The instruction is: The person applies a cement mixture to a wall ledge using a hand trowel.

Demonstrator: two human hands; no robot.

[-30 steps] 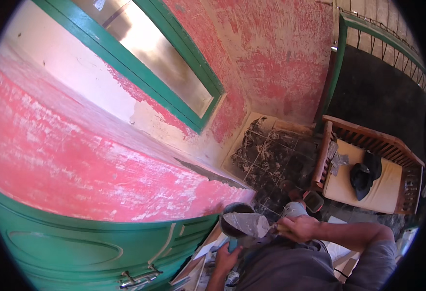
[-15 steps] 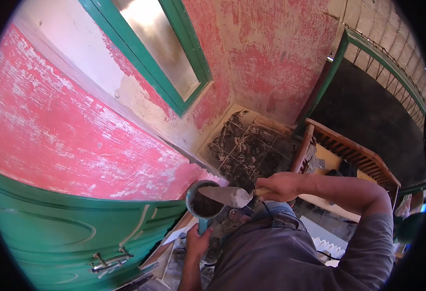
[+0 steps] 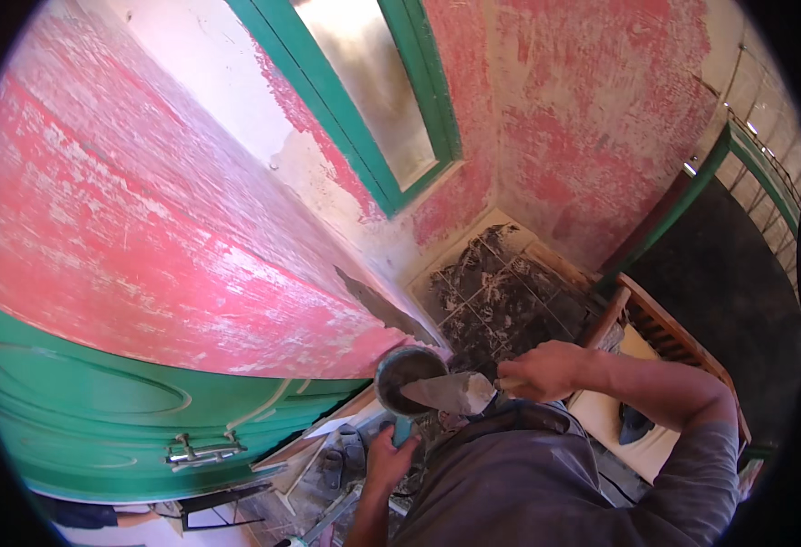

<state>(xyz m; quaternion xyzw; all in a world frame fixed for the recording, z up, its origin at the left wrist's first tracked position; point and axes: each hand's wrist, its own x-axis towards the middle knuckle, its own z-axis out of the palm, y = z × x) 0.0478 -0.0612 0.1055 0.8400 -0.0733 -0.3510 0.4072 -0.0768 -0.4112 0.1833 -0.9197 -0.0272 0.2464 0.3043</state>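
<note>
One tapering trowel [image 3: 446, 393], smeared pale grey | right hand [image 3: 544, 369] gripping it | left hand [image 3: 387, 458] clasping round, blue-green-handled pan [image 3: 385, 368]

A green door [image 3: 90, 392] is seen at lower left, a green-framed window [image 3: 364, 87] at upper centre; at lower right, a wooden bench [image 3: 678, 341] is backed by a black panel [image 3: 719, 283].

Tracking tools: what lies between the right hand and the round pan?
The head view shows a trowel, gripped by the right hand and overlapping the round pan.
</note>
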